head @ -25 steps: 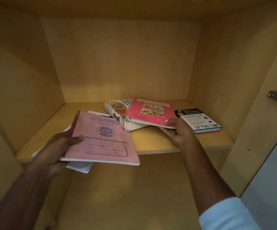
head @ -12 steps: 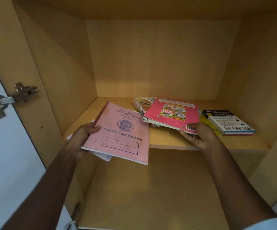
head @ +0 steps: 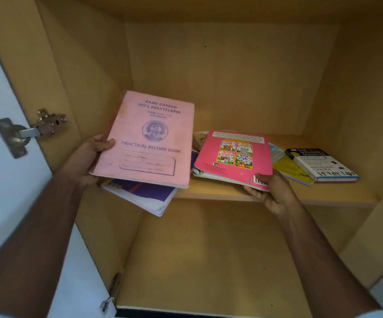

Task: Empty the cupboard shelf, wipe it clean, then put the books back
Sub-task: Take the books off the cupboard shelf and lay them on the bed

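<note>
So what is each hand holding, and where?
Left hand grips the pink record book by its left edge; right hand pinches the bright pink colouring book at its near corner.

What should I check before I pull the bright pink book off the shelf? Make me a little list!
1. Right hand has hold of the bright pink colouring book at its near corner: ok.
2. Nothing lies on top of that book: ok.
3. A white book under it may slide out too, since the hand seems to hold only the top one: cannot tell.
4. Left hand grips the pale pink record book firmly: ok.
5. Purple-covered book beneath the record book sags low; whether the fingers reach it: cannot tell.
6. Shelf emptied: not ok, the black-and-white book still lies there.
</note>
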Action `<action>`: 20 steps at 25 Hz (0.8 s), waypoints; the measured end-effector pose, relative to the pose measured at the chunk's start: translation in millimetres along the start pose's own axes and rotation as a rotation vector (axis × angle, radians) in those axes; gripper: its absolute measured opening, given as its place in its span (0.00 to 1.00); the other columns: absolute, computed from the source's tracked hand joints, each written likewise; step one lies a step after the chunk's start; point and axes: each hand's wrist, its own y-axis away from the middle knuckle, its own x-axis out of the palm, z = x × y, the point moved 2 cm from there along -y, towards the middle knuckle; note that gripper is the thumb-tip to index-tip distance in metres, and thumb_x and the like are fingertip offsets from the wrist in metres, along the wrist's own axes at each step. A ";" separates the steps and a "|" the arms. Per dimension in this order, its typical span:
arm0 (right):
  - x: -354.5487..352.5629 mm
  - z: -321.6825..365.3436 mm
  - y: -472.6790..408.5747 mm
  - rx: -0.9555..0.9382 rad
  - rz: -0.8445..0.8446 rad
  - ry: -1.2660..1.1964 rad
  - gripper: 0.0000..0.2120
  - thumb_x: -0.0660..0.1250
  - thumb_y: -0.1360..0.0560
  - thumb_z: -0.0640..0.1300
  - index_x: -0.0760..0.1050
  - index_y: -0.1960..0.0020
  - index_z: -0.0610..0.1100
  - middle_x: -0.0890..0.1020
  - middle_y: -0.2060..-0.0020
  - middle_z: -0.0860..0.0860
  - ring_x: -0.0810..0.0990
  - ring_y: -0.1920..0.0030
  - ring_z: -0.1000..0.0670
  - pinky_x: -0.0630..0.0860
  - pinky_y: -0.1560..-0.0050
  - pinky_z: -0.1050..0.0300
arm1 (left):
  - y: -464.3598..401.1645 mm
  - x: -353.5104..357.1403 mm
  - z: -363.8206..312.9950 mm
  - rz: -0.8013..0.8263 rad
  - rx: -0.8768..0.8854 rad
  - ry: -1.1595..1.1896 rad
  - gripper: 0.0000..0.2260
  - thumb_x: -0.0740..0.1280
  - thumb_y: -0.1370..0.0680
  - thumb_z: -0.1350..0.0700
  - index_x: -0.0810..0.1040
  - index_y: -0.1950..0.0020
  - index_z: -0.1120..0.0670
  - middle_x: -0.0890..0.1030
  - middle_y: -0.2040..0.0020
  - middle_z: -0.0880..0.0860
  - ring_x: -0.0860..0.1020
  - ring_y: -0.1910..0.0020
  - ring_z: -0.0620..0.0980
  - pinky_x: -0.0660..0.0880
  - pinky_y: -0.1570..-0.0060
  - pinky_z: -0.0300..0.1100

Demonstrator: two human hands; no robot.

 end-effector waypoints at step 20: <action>-1.7 -36.1 51.7 -0.218 0.334 0.147 0.24 0.63 0.21 0.30 0.73 0.31 0.50 0.83 0.39 0.48 0.86 0.48 0.46 0.84 0.68 0.46 | 211.3 -8.7 89.7 -0.291 0.166 0.093 0.14 0.60 0.18 0.65 0.73 0.32 0.61 0.83 0.39 0.60 0.83 0.44 0.62 0.83 0.52 0.57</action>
